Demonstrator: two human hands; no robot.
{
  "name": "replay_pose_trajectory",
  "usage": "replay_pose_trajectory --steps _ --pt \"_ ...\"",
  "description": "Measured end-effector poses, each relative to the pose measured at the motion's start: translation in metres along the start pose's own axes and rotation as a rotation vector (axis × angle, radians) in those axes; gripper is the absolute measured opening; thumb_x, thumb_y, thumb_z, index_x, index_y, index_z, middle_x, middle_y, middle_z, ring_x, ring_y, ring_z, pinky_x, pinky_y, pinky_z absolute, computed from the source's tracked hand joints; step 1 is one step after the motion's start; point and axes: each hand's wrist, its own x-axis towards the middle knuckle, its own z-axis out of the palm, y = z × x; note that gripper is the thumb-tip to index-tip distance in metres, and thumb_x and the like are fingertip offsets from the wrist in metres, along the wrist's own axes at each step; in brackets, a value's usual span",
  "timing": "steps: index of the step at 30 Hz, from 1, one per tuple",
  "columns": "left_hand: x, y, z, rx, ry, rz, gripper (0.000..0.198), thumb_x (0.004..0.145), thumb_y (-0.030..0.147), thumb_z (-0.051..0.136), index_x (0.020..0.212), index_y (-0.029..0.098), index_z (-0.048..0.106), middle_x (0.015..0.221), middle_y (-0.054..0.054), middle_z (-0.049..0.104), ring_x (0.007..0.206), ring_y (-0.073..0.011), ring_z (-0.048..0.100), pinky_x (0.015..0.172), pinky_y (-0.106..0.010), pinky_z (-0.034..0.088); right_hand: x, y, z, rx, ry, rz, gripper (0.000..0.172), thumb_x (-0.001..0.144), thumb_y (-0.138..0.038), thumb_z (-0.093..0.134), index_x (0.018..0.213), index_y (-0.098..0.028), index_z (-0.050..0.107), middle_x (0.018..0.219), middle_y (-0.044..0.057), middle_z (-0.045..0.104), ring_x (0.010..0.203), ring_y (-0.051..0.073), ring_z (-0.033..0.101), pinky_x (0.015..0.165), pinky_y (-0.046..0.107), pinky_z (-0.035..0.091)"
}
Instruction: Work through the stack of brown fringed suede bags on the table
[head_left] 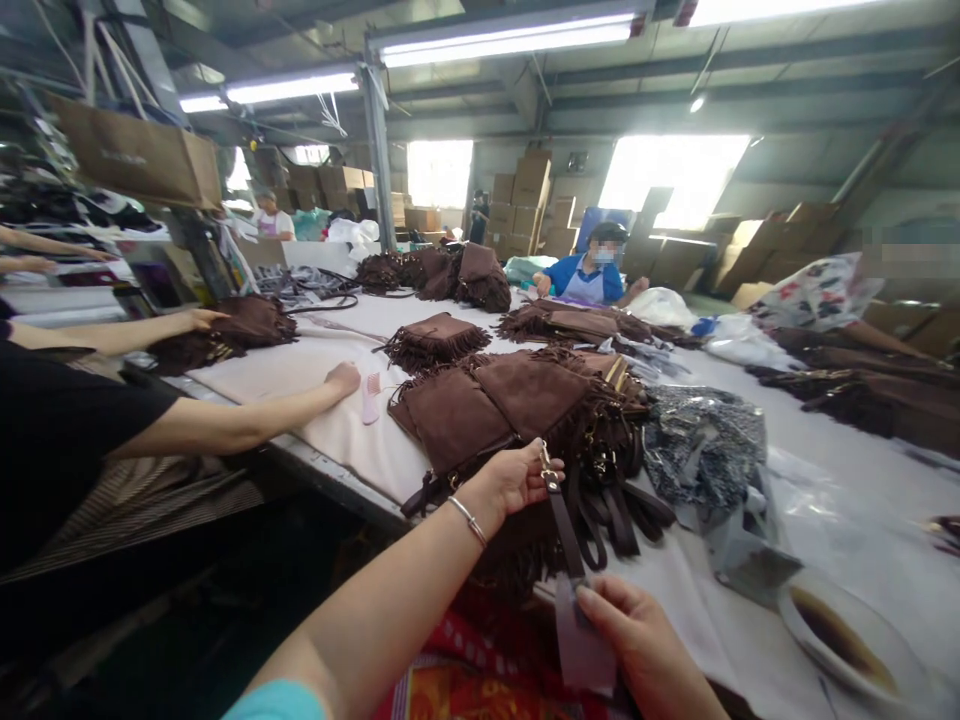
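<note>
My left hand [517,478], with a silver bangle at the wrist, pinches the gold clasp [547,460] at the top of a dark brown strap [564,525]. Lower down, my right hand [626,625] closes on the strap's lower part together with a translucent plastic piece [576,635]. The strap runs between both hands, in front of the table edge. Just behind my left hand lies a pile of brown fringed bags [517,392]. More dark straps [622,515] hang from the pile to the right.
A pink comb [371,398] lies left of the bags. Crumpled clear plastic [705,440] and a round container [847,635] are at the right. A person's arms [247,425] reach in from the left. Another person [592,270] is across the table. Red packaging [465,680] is below.
</note>
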Motion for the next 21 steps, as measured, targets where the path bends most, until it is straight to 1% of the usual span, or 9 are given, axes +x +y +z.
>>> replay_pose_trajectory --steps 2,5,7,10,12,15,18,21 --pt "0.003 -0.004 0.008 -0.004 0.024 0.057 0.025 0.084 0.038 0.064 0.082 0.014 0.059 0.087 -0.008 0.069 0.073 -0.0160 0.066 0.065 -0.027 0.050 -0.002 0.008 -0.005 -0.057 0.021 -0.024 0.040 0.060 -0.052 0.079 0.063 -0.014 0.066 0.054 -0.001 0.060 0.047 0.010 0.048 0.047 0.020 0.033" --pt "-0.005 -0.014 0.012 0.002 0.029 0.137 0.020 0.079 0.032 0.069 0.084 0.014 0.061 0.086 -0.008 0.069 0.075 -0.0171 0.066 0.065 -0.028 0.051 -0.004 0.015 -0.008 -0.091 0.058 -0.014 0.041 0.061 -0.055 0.077 0.068 -0.015 0.071 0.056 0.002 0.064 0.050 0.013 0.053 0.048 0.023 0.038" --pt "-0.016 -0.021 0.011 0.037 0.044 0.205 0.021 0.076 0.031 0.071 0.084 0.013 0.062 0.085 -0.009 0.070 0.076 -0.0179 0.066 0.067 -0.029 0.051 -0.004 0.012 -0.005 -0.063 0.059 0.001 0.042 0.062 -0.055 0.077 0.073 -0.015 0.073 0.060 0.004 0.068 0.054 0.017 0.059 0.051 0.026 0.044" --pt "-0.031 -0.029 0.010 0.136 0.090 0.286 0.027 0.072 0.035 0.074 0.080 0.011 0.065 0.083 -0.012 0.071 0.073 -0.0171 0.064 0.066 -0.027 0.048 0.002 -0.005 0.006 -0.027 0.064 0.013 0.043 0.064 -0.055 0.075 0.083 -0.017 0.076 0.064 0.005 0.071 0.059 0.021 0.064 0.055 0.030 0.050" --pt "-0.038 -0.033 0.010 0.190 0.114 0.325 0.031 0.068 0.039 0.076 0.076 0.010 0.067 0.079 -0.012 0.070 0.069 -0.0155 0.062 0.064 -0.026 0.045 0.011 -0.017 0.013 -0.060 0.109 -0.029 0.043 0.066 -0.055 0.074 0.087 -0.017 0.076 0.066 0.005 0.072 0.059 0.022 0.065 0.056 0.031 0.052" --pt "-0.046 -0.038 0.010 0.242 0.133 0.383 0.032 0.065 0.041 0.077 0.070 0.010 0.068 0.070 -0.007 0.067 0.061 -0.0123 0.056 0.060 -0.025 0.041 0.034 -0.027 0.020 -0.110 0.169 -0.151 0.042 0.068 -0.052 0.074 0.088 -0.016 0.077 0.072 0.006 0.074 0.065 0.022 0.066 0.061 0.031 0.053" --pt "-0.053 -0.042 0.007 0.279 0.150 0.405 0.029 0.066 0.039 0.074 0.067 0.011 0.068 0.062 -0.003 0.063 0.056 -0.0114 0.051 0.057 -0.025 0.039 0.056 -0.031 0.024 -0.068 0.154 -0.209 0.043 0.068 -0.050 0.075 0.090 -0.014 0.077 0.079 0.008 0.076 0.071 0.022 0.067 0.066 0.030 0.053" --pt "-0.059 -0.043 0.001 0.336 0.164 0.441 0.026 0.073 0.038 0.068 0.072 0.012 0.071 0.065 -0.004 0.065 0.059 -0.0134 0.054 0.059 -0.026 0.041 0.070 -0.037 0.031 -0.048 0.128 -0.212 0.045 0.067 -0.050 0.076 0.091 -0.012 0.076 0.077 0.008 0.075 0.068 0.021 0.067 0.063 0.030 0.053"
